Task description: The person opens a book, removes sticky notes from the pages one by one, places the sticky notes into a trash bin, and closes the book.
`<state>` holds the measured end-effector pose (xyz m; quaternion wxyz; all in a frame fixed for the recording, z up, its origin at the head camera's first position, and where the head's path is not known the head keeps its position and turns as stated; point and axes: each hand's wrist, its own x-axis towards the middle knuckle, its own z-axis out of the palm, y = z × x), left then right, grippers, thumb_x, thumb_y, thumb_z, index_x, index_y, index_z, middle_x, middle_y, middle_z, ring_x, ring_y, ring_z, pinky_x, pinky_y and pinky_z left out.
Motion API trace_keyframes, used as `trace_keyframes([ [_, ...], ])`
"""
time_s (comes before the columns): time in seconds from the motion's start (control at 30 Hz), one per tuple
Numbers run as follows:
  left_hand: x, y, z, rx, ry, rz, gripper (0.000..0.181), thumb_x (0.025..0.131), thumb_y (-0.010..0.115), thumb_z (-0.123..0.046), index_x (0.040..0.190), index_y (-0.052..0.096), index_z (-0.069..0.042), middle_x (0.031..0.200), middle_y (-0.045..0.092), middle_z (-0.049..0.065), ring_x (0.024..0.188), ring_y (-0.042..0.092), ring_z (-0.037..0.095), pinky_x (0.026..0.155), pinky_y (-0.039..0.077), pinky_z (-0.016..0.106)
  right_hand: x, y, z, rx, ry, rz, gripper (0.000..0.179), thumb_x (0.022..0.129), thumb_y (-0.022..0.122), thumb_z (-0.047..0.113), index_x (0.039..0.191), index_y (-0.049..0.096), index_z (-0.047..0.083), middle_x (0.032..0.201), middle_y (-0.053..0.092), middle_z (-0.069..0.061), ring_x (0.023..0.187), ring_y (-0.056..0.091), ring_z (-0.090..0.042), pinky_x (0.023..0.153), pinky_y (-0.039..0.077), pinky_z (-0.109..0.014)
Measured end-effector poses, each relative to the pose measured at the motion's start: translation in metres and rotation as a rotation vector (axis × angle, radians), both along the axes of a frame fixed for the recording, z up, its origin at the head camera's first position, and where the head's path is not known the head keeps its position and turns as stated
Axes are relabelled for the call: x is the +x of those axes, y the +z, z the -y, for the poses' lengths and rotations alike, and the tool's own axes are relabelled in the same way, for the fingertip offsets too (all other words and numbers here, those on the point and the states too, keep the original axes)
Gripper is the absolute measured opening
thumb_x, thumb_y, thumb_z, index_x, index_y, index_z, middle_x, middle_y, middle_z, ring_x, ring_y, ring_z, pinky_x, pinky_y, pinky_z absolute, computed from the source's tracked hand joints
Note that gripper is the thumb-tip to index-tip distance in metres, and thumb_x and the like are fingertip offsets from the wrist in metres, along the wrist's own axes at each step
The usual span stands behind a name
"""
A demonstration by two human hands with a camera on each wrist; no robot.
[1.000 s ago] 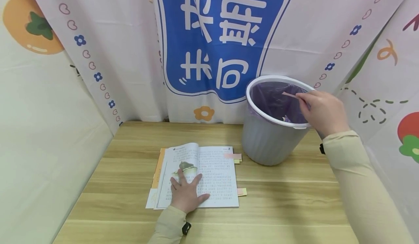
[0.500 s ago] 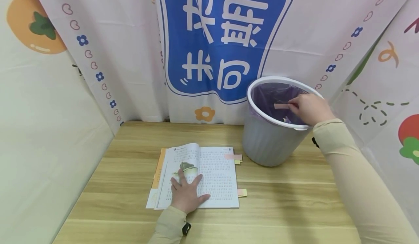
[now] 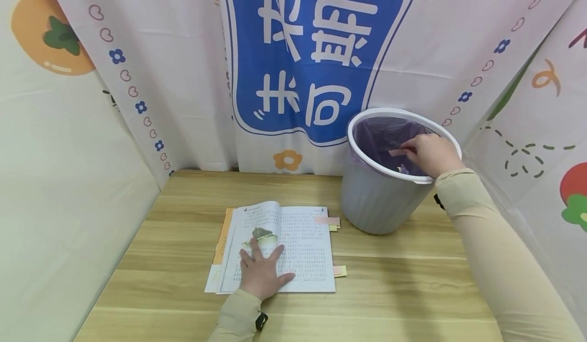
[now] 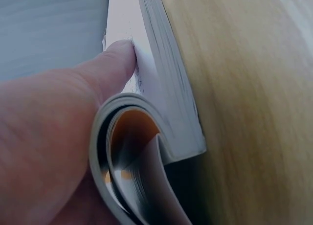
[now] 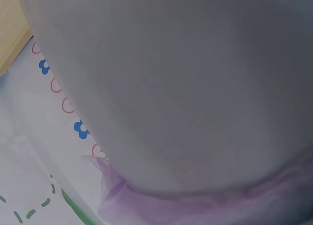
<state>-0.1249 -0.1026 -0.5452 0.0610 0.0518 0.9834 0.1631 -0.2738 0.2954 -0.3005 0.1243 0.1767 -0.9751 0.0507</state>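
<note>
An open book (image 3: 304, 255) lies on the wooden table in the head view, with sticky tabs (image 3: 327, 220) along its right edge. My left hand (image 3: 262, 275) rests spread on the left page; in the left wrist view its thumb touches the page near the curved spine. Over the mouth of a grey trash bin (image 3: 382, 199), my right hand (image 3: 431, 153) pinches a small pink paper strip (image 3: 397, 152). The right wrist view shows only the bin's wall (image 5: 176, 98) and purple liner (image 5: 195, 208); the hand itself is out of that view.
The bin stands at the table's back right, and small scraps (image 3: 402, 169) lie inside its purple liner. A printed curtain (image 3: 197, 102) hangs behind the table (image 3: 174, 281), with fabric walls at both sides.
My right hand has moved left and down into the bin's mouth with the pink strip still pinched. The left hand has stayed on the book.
</note>
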Motion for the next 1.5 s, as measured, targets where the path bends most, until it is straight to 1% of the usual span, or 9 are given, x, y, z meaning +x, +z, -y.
trace_keyframes([
  [0.13, 0.001, 0.000, -0.001, 0.006, 0.001, -0.003, 0.079, 0.082, 0.069, -0.064, 0.147, 0.050, -0.024, 0.150, 0.008, 0.047, 0.124, 0.015, 0.077, 0.099, 0.027, 0.077, -0.001, -0.002, -0.001, 0.015, -0.011, 0.019, 0.018, 0.093, 0.062, 0.010, 0.101, 0.077, 0.003, 0.093, 0.074, -0.017, 0.084, 0.068, -0.042, 0.076, 0.050, -0.057],
  [0.23, 0.001, 0.001, -0.001, 0.018, 0.004, -0.002, 0.077, 0.082, 0.069, -0.062, 0.146, 0.050, -0.023, 0.149, 0.008, 0.047, 0.124, 0.015, 0.077, 0.099, 0.027, 0.077, -0.002, -0.004, -0.002, 0.021, -0.014, 0.013, 0.019, 0.092, 0.062, 0.012, 0.101, 0.078, 0.004, 0.093, 0.074, -0.017, 0.082, 0.068, -0.041, 0.074, 0.050, -0.057],
  [0.57, 0.001, 0.001, -0.001, 0.027, 0.010, 0.011, 0.078, 0.083, 0.069, -0.061, 0.148, 0.049, -0.024, 0.151, 0.006, 0.046, 0.125, 0.013, 0.077, 0.101, 0.025, 0.077, -0.002, -0.005, -0.001, -0.008, 0.011, -0.043, 0.012, 0.088, 0.073, 0.009, 0.098, 0.077, 0.003, 0.093, 0.073, -0.017, 0.084, 0.068, -0.040, 0.075, 0.051, -0.056],
  [0.87, 0.002, -0.001, -0.001, 0.029, 0.014, 0.019, 0.078, 0.082, 0.069, -0.062, 0.148, 0.049, -0.025, 0.151, 0.005, 0.045, 0.126, 0.012, 0.076, 0.101, 0.025, 0.077, -0.002, -0.007, -0.002, -0.006, -0.009, -0.068, 0.019, 0.088, 0.063, 0.011, 0.097, 0.077, 0.003, 0.090, 0.073, -0.016, 0.081, 0.068, -0.038, 0.072, 0.051, -0.056],
  [0.97, 0.001, -0.001, -0.002, 0.025, 0.012, 0.014, 0.078, 0.082, 0.069, -0.062, 0.147, 0.049, -0.024, 0.151, 0.006, 0.046, 0.126, 0.013, 0.077, 0.100, 0.026, 0.078, -0.002, -0.008, -0.003, -0.011, 0.007, -0.090, 0.019, 0.089, 0.062, 0.012, 0.095, 0.077, 0.001, 0.086, 0.073, -0.016, 0.077, 0.068, -0.037, 0.071, 0.051, -0.056],
  [1.1, 0.001, -0.001, -0.002, 0.021, 0.010, 0.009, 0.078, 0.082, 0.070, -0.061, 0.147, 0.049, -0.024, 0.151, 0.006, 0.046, 0.125, 0.013, 0.077, 0.100, 0.026, 0.078, -0.001, -0.005, -0.003, -0.023, 0.035, -0.157, 0.018, 0.091, 0.063, 0.013, 0.092, 0.076, -0.001, 0.083, 0.073, -0.016, 0.076, 0.069, -0.036, 0.072, 0.052, -0.053],
  [1.23, 0.001, -0.001, -0.002, 0.025, 0.011, 0.011, 0.078, 0.082, 0.070, -0.061, 0.147, 0.049, -0.024, 0.151, 0.006, 0.046, 0.125, 0.013, 0.077, 0.100, 0.025, 0.077, 0.007, 0.001, 0.001, -0.089, 0.042, -0.272, 0.016, 0.090, 0.065, 0.012, 0.094, 0.077, 0.001, 0.087, 0.073, -0.015, 0.081, 0.068, -0.036, 0.074, 0.052, -0.053],
  [1.33, 0.001, 0.000, -0.002, 0.026, 0.011, 0.012, 0.078, 0.082, 0.069, -0.062, 0.148, 0.048, -0.025, 0.151, 0.005, 0.046, 0.125, 0.013, 0.077, 0.101, 0.025, 0.077, 0.017, 0.006, 0.007, -0.158, 0.062, -0.365, 0.016, 0.091, 0.065, 0.012, 0.097, 0.076, 0.002, 0.088, 0.073, -0.015, 0.083, 0.066, -0.038, 0.074, 0.051, -0.053],
  [1.5, 0.001, 0.000, -0.002, 0.022, 0.009, 0.009, 0.078, 0.083, 0.069, -0.062, 0.148, 0.048, -0.025, 0.150, 0.006, 0.046, 0.125, 0.013, 0.077, 0.101, 0.025, 0.077, 0.041, 0.009, 0.028, -0.256, 0.169, -0.534, 0.015, 0.088, 0.068, 0.009, 0.097, 0.076, 0.000, 0.088, 0.073, -0.016, 0.083, 0.065, -0.038, 0.078, 0.051, -0.052],
])
